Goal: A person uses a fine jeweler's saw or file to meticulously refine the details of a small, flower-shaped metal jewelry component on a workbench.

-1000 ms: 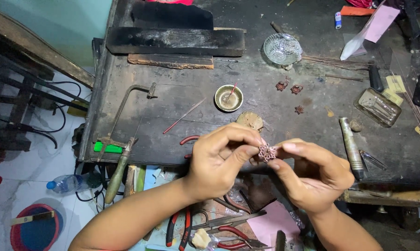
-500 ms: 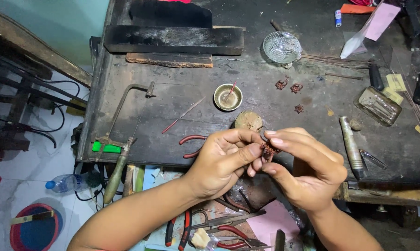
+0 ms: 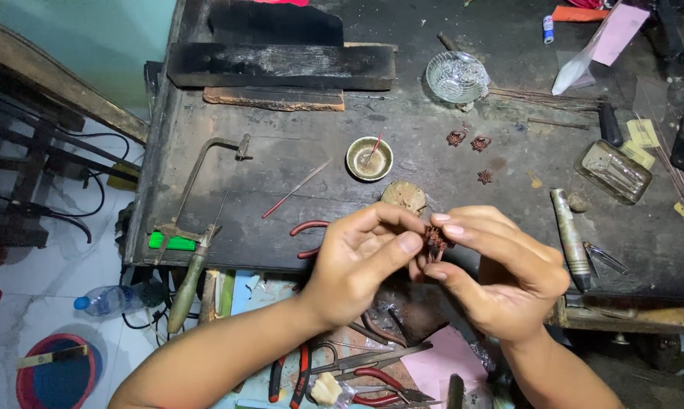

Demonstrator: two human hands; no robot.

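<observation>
on the dark workbench (image 3: 296,151), a brass bowl (image 3: 369,158) holds a stick; both hands pinch a small ornament (image 3: 435,239).

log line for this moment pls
left hand: pinching small reddish-brown ornament | right hand: pinching same ornament | over dark workbench

Clear plastic bag with pink paper (image 3: 599,45) far right on bench; plastic bottle (image 3: 111,299) on floor left.
</observation>
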